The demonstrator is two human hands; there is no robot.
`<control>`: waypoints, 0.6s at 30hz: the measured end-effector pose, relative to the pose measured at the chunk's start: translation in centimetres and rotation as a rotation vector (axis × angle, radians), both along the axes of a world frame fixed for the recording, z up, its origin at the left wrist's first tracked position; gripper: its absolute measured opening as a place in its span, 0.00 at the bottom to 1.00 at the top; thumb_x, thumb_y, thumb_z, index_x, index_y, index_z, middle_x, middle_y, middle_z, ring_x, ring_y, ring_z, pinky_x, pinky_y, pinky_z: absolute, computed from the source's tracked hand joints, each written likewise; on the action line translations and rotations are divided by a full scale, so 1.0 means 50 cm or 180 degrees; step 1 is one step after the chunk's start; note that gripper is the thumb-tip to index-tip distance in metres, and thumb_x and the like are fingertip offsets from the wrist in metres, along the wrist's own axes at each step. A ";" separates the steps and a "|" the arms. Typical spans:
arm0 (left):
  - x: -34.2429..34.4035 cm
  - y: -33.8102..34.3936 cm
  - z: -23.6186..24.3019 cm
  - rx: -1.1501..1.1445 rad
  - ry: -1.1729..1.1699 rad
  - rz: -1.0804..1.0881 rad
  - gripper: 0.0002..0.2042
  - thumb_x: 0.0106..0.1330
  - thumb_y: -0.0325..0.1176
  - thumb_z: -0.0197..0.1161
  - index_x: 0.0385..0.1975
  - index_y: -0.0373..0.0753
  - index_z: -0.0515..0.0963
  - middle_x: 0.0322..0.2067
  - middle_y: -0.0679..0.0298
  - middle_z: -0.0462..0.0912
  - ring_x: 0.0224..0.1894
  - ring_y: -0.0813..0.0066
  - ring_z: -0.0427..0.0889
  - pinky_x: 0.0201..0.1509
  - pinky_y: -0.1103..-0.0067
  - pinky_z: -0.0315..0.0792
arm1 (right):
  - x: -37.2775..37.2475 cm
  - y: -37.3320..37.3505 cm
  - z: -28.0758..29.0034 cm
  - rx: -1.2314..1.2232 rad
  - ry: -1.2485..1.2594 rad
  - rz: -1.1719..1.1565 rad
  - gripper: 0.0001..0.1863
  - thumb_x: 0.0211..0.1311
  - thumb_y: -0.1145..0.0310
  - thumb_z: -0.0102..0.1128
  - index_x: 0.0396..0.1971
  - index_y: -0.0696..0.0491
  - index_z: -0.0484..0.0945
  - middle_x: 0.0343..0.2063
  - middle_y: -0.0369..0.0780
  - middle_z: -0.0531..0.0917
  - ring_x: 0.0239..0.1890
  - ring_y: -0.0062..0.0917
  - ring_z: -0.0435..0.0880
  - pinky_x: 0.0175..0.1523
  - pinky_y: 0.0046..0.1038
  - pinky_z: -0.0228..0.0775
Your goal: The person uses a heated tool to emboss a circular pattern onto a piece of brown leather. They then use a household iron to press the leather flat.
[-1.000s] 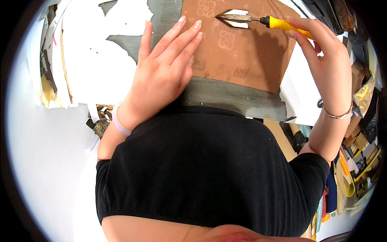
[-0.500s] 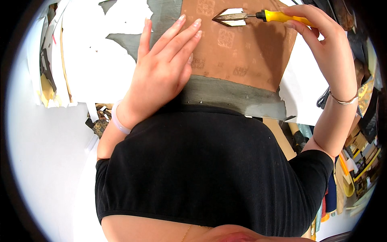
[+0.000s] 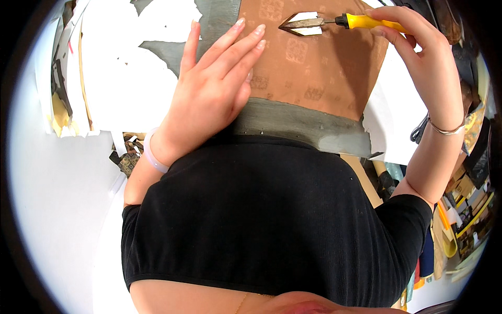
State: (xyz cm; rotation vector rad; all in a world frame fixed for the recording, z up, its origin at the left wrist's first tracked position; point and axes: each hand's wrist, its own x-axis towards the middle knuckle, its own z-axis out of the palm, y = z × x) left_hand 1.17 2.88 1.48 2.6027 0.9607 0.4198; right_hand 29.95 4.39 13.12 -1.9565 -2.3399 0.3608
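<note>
Two hands working over a brown patterned fabric (image 3: 314, 73) lying on a grey board (image 3: 298, 123) at the top of the view. Left hand (image 3: 212, 97) lying flat, palm down, fingers (image 3: 235, 49) stretched out and slightly spread, pressing on the left edge of the fabric where brown cloth meets the grey surface; pale bangle (image 3: 152, 157) circling that wrist. Right hand (image 3: 418, 49) curling around the yellow handle of a heated cutting tool (image 3: 334, 22), thumb and fingers pinching the grip, thin bracelet (image 3: 444, 130) sitting on that wrist. Tool lying almost level, its flat, pointed metal tip (image 3: 298, 23) aiming left and resting on the fabric near the upper edge, inside a pointed white opening (image 3: 306, 31) cut through the cloth. White paper sheets (image 3: 130, 68) spreading to the left of the board, some torn; scraps and offcuts (image 3: 125, 157) piling just below them. Black top (image 3: 272, 220) filling the lower middle; colourful clutter (image 3: 465, 214) crowding the right rim, too warped for telling apart.
</note>
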 end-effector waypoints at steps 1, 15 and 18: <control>0.000 0.000 -0.001 0.0011 -0.0001 -0.0004 0.23 0.61 0.23 0.66 0.58 0.35 0.83 0.67 0.65 0.81 0.74 0.63 0.74 0.84 0.45 0.47 | 0.001 0.001 -0.001 -0.0004 0.0045 -0.0015 0.08 0.65 0.77 0.70 0.43 0.55 0.88 0.37 0.40 0.89 0.38 0.30 0.89 0.41 0.26 0.79; -0.003 -0.001 0.009 -0.0161 0.0138 0.0015 0.21 0.69 0.22 0.60 0.62 0.37 0.82 0.70 0.64 0.79 0.76 0.65 0.73 0.86 0.50 0.42 | 0.113 -0.047 -0.060 -0.0090 0.0035 0.0166 0.14 0.74 0.70 0.69 0.56 0.47 0.87 0.48 0.33 0.92 0.34 0.16 0.84 0.32 0.17 0.67; -0.001 -0.002 0.008 -0.0161 0.0133 0.0010 0.22 0.68 0.22 0.60 0.63 0.37 0.81 0.70 0.64 0.79 0.76 0.65 0.73 0.85 0.50 0.42 | 0.106 -0.067 -0.063 -0.0081 0.0205 0.0107 0.13 0.74 0.71 0.68 0.56 0.48 0.87 0.48 0.35 0.92 0.36 0.18 0.87 0.33 0.17 0.70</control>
